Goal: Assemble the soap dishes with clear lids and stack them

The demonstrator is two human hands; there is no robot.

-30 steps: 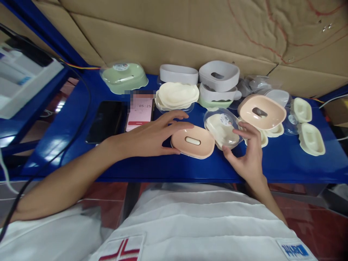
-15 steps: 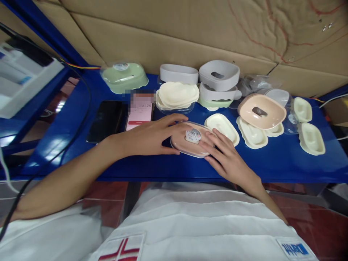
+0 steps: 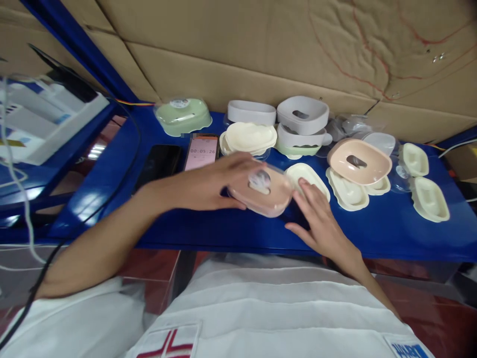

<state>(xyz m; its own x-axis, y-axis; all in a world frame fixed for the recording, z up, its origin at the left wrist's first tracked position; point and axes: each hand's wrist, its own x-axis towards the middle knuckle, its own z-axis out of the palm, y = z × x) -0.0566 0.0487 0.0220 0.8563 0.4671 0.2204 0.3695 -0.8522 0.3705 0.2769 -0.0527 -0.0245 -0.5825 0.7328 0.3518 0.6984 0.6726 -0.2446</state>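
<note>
My left hand (image 3: 214, 181) grips a pink soap dish (image 3: 261, 193) with a clear lid and a round sticker on top, lifted slightly off the blue table (image 3: 372, 228). My right hand (image 3: 316, 219) is open just right of the dish, fingers spread near its edge, above the table. A cream inner tray (image 3: 307, 176) lies right behind my right hand's fingertips.
Behind are a stack of cream trays (image 3: 249, 136), grey dish parts (image 3: 302, 114), a green lidded dish (image 3: 182, 115), a pink base (image 3: 358, 160) on cream trays, and more cream trays (image 3: 430, 205) at right. A dark phone (image 3: 160, 161) and a timer phone (image 3: 203, 151) lie at left. A cardboard wall stands behind.
The clear lid went from my right hand onto the pink dish. My left hand has since lifted the closed dish a little, and my right hand has come off it. The view shifted slightly.
</note>
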